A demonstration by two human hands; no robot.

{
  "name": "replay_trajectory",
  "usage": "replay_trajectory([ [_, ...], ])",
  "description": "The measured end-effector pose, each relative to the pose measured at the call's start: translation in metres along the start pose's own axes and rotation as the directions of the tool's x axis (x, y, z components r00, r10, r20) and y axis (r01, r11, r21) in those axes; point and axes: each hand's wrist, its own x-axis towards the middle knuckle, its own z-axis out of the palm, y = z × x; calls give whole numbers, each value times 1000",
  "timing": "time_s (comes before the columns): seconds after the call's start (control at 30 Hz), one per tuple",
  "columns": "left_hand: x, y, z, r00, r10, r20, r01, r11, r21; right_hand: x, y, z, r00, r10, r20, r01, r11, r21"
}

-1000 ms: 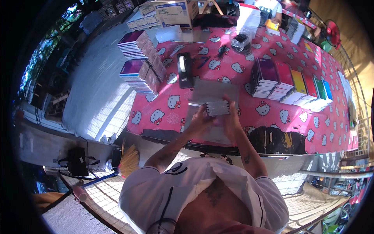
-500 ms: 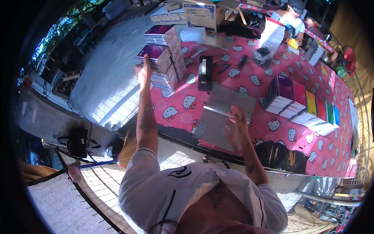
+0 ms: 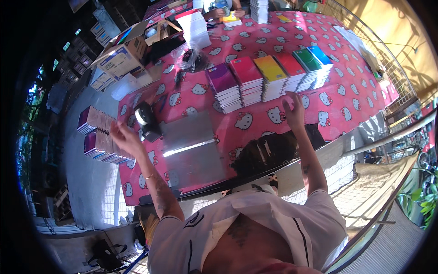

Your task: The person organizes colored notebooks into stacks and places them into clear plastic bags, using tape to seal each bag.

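My left hand (image 3: 127, 138) is raised with its fingers apart, holding nothing, beside the plastic-wrapped stacks of spiral notebooks (image 3: 101, 146) at the table's left edge. My right hand (image 3: 294, 108) is empty too, fingers spread, just in front of a row of loose spiral notebook stacks. From left to right these have a purple notebook (image 3: 223, 77), a red notebook (image 3: 246, 70), a yellow notebook (image 3: 270, 68), another red notebook (image 3: 290, 65), a green notebook (image 3: 306, 60) and a blue notebook (image 3: 319, 55) on top. Between my hands lie clear plastic bags (image 3: 189, 162).
A black tool with a silver handle (image 3: 147, 121) stands by the bags on the pink patterned tablecloth (image 3: 278, 114). Behind are a bundled plastic bag (image 3: 190, 60), a white stack (image 3: 194, 29) and a cardboard box (image 3: 123, 59). Another person's hands (image 3: 238, 13) are at the far side.
My left hand has come off the wrapped notebooks. My right hand has moved from over the plastic bags to the loose notebook stacks. The view has turned to the right.
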Motion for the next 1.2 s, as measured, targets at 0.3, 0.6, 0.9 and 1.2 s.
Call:
replay_trajectory([
  [0.3, -354, 259, 330, 316, 693, 648, -650, 655, -384, 182, 164, -155, 949, -314, 8, 209, 612, -763],
  [0.6, -318, 302, 311, 512, 714, 477, -593, 696, -406, 25, 134, -183, 932, -356, 63, 358, 885, -298],
  [0.9, -423, 201, 232, 179, -82, 980, -442, 884, 154, 75, 98, -97, 940, -273, 205, 261, 962, 85],
  [1.2, -306, 158, 261, 429, 462, 777, -792, 606, 77, 108, 66, -100, 883, -443, 156, 440, 896, 51],
])
